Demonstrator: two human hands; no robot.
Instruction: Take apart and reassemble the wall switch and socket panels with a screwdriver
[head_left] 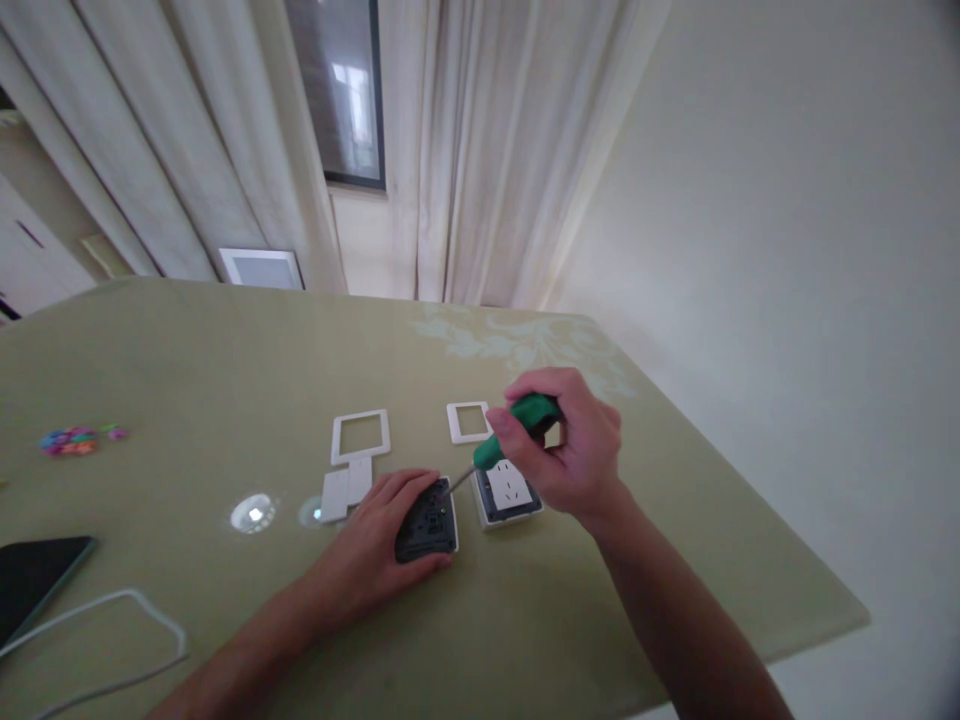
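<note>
We see a green worktop (187, 380) from the head camera. The left hand (379, 545) lies flat beside a dark socket module (427, 522) near the middle of the worktop, its fingers (409, 490) curled along the module's left and front edges and pressing it down. The right hand (570, 450) grips a screwdriver (517, 428) by its green handle, fingers closed around it, with the metal tip slanting down and left onto the module's top face. Just right of the module, touching or nearly so, sits a second socket (508, 492) with a white face. Behind these lie a small white frame (469, 422) and a larger white frame (361, 436); white cover plates (345, 492) rest just below the larger one. At far left we note coloured bits (71, 440), a dark tablet (34, 582) and a white cable (112, 640). Curtains (465, 150) hang behind the worktop.
</note>
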